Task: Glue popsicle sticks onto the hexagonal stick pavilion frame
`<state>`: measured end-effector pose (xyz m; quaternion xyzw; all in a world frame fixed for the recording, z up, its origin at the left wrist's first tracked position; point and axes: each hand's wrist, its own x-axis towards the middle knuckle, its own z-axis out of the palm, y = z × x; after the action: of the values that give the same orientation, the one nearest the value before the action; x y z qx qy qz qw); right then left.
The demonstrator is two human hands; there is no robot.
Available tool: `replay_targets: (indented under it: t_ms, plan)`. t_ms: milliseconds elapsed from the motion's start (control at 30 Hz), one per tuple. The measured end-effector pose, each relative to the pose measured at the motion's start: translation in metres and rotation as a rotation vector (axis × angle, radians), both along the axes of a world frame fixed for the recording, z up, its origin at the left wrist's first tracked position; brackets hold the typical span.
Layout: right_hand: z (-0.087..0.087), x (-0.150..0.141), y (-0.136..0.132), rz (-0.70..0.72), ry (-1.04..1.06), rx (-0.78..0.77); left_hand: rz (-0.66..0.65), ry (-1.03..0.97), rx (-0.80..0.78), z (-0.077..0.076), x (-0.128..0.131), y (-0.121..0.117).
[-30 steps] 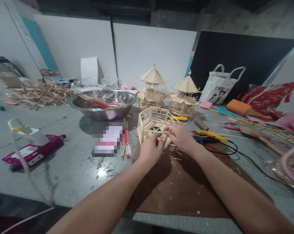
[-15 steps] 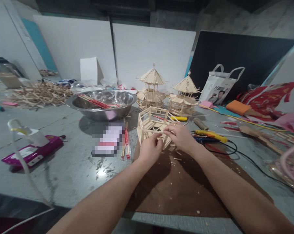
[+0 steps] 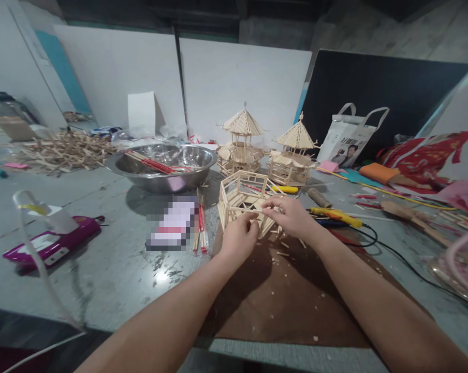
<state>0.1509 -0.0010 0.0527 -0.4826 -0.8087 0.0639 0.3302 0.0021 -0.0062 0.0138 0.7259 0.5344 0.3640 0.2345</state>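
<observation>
A hexagonal frame of thin wooden sticks (image 3: 239, 194) stands on the table just past a brown mat (image 3: 296, 290). My left hand (image 3: 238, 235) is closed on the frame's near wall, thumb and fingers pinching a stick. My right hand (image 3: 292, 215) is closed too, its fingertips pinching a thin stick at the frame's near right side. Short stick offcuts lie scattered on the mat under my right hand.
Two finished stick pavilions (image 3: 242, 137) (image 3: 294, 150) stand behind the frame. A steel bowl (image 3: 164, 166) with red chopsticks sits at the left, a stick pile (image 3: 65, 150) beyond it. A yellow tool (image 3: 335, 215) with a cord lies right; a magenta device (image 3: 53, 243) lies near left.
My right hand has shifted slightly to the right and its fingers have spread a little along the frame's edge. My left hand stays where it was.
</observation>
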Motion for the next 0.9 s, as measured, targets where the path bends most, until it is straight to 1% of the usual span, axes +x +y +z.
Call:
replay_targets:
  t_ms: [167, 267, 333, 433, 500, 600, 700, 800, 900]
  plan:
    - [-0.002, -0.004, -0.001, -0.006, -0.034, 0.05, -0.016, -0.019, -0.006, 0.001, 0.0, 0.001]
    - [-0.004, -0.006, 0.0, -0.02, -0.018, 0.062, -0.03, -0.034, -0.008, 0.0, 0.001, 0.0]
    - [-0.005, -0.006, 0.001, -0.04, 0.02, 0.068, -0.026, -0.017, 0.019, 0.0, 0.001, -0.001]
    - [-0.006, -0.005, 0.001, -0.074, 0.062, 0.114, -0.005, 0.027, 0.103, 0.0, -0.001, -0.002]
    - [-0.006, -0.004, 0.002, -0.065, 0.047, 0.149, 0.02, 0.043, 0.157, 0.002, -0.003, -0.003]
    - [-0.006, -0.004, 0.001, -0.026, -0.042, 0.167, 0.062, 0.078, 0.219, 0.007, -0.006, -0.003]
    - [-0.008, -0.005, 0.001, -0.016, -0.126, 0.189, 0.083, 0.174, 0.249, 0.011, -0.007, -0.002]
    - [-0.008, -0.008, -0.001, -0.015, -0.091, 0.248, 0.091, 0.263, 0.251, 0.012, -0.007, -0.002]
    - [-0.002, -0.009, -0.006, 0.022, -0.036, 0.3, 0.072, 0.262, 0.278, 0.01, -0.008, -0.002]
